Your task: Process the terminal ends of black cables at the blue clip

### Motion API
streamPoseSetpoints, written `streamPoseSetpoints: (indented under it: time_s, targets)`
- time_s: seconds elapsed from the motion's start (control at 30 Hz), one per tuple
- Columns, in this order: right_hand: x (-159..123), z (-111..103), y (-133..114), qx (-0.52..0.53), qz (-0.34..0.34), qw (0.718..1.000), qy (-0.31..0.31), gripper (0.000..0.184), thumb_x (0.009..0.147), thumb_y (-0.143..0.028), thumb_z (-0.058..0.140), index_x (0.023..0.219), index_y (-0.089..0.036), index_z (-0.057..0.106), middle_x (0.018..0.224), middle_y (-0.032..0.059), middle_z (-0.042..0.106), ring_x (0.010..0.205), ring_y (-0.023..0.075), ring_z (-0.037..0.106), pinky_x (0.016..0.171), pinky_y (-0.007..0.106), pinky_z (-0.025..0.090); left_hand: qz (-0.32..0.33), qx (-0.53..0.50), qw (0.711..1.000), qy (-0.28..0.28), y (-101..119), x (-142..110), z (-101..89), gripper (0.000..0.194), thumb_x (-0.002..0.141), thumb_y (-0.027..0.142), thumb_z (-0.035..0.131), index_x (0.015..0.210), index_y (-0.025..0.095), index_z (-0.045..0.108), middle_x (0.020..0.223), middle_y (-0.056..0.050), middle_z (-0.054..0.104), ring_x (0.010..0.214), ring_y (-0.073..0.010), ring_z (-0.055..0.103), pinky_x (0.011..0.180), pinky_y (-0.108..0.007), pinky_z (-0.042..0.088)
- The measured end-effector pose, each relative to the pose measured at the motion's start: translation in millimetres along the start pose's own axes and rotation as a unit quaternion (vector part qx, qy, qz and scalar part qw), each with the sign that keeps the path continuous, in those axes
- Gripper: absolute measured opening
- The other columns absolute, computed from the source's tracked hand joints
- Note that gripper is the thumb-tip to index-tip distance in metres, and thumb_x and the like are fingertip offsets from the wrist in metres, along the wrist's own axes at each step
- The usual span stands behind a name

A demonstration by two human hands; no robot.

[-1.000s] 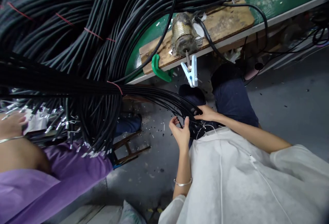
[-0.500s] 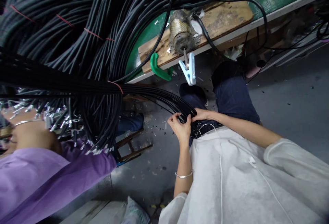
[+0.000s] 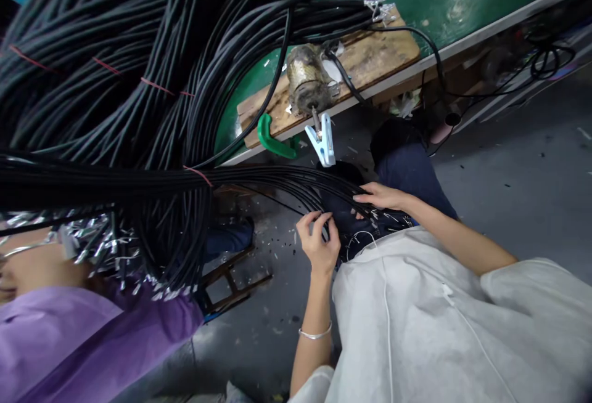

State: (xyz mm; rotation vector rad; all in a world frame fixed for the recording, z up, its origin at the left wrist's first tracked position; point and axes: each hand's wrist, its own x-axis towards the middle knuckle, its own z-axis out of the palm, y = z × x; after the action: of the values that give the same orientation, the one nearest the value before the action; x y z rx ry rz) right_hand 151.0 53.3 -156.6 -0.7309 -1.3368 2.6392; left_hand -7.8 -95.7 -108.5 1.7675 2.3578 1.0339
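A long bundle of thin black cables [image 3: 259, 176], tied with a red band [image 3: 198, 174], stretches from the bench to my lap, where stripped ends show. My left hand [image 3: 319, 243] bends its fingers around some of the cables on the near side, fingertips close together. Farther right, my right hand [image 3: 382, 196] is closed on the other part of the bundle, thumb below and fingers above. Between the two hands the cables fan apart. My fingers hide exactly how many cables each hand has.
Large tied heaps of black cable [image 3: 152, 52] cover the green bench [image 3: 444, 15]. At its edge sit a small motor [image 3: 308, 79] on a wooden board [image 3: 393, 45], a blue clothespin [image 3: 324, 141] and a green clamp [image 3: 272, 138]. A co-worker's purple sleeve [image 3: 50, 335] is at left.
My hands have moved apart: the right one shifted right along the cables, the left slightly left and down. The cables between them have spread. The camera view has also shifted.
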Motion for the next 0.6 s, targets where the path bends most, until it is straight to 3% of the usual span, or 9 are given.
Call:
streamPoseSetpoints:
  time_s: [0.1,0.2,0.33,0.47,0.6]
  targets:
    - [-23.7,-1.4,-12.9,0.02,-0.011,1.0,0.012,0.041,0.082,-0.052,0.064,0.094,-0.013,0.062,0.067,0.0009,0.069,0.054,0.0114,0.062,0.049,0.02,0.047,0.118,-0.045,0.987,-0.102,14.5,19.9,7.3,0.026,0.082,0.01,0.06,0.102,0.025,0.068,0.1,-0.005,0.065,0.101,-0.0209,0.059,0.092,-0.039,0.046]
    - [-43.8,-0.6,-20.5,0.036,-0.03,0.998,0.032,0.038,0.082,-0.05,0.065,0.091,-0.013,0.062,0.067,-0.0013,0.067,0.05,0.0076,0.057,0.045,0.017,0.041,0.25,-0.045,0.949,-0.186,24.1,37.1,16.2,0.032,0.084,0.008,0.057,0.11,0.025,0.066,0.103,-0.007,0.068,0.103,-0.023,0.059,0.091,-0.042,0.046]
    - [-58.7,1.1,-23.9,0.062,-0.048,0.994,0.07,0.039,0.074,-0.045,0.074,0.091,-0.011,0.065,0.066,-0.003,0.064,0.051,0.0068,0.054,0.045,0.017,0.038,0.379,-0.055,0.906,-0.18,25.6,47.3,22.4,0.031,0.086,0.009,0.057,0.112,0.024,0.065,0.105,-0.009,0.069,0.101,-0.0232,0.061,0.089,-0.043,0.047]
    - [-65.0,2.6,-24.9,0.071,-0.044,0.99,0.112,0.04,0.069,-0.047,0.077,0.085,-0.012,0.065,0.067,-0.0023,0.065,0.057,0.0094,0.058,0.05,0.02,0.042,0.432,-0.114,0.873,-0.196,20.7,50.6,19.1,0.033,0.091,0.008,0.047,0.116,0.023,0.062,0.102,-0.006,0.072,0.104,-0.0201,0.064,0.096,-0.043,0.048]
    - [-70.0,3.2,-25.4,0.052,-0.045,0.99,0.124,0.043,0.069,-0.05,0.076,0.085,-0.011,0.066,0.067,-0.0019,0.066,0.058,0.0106,0.06,0.052,0.021,0.044,0.425,-0.079,0.876,-0.215,22.1,51.3,16.1,0.035,0.09,0.006,0.047,0.117,0.024,0.062,0.104,-0.005,0.073,0.104,-0.0202,0.064,0.101,-0.047,0.044]
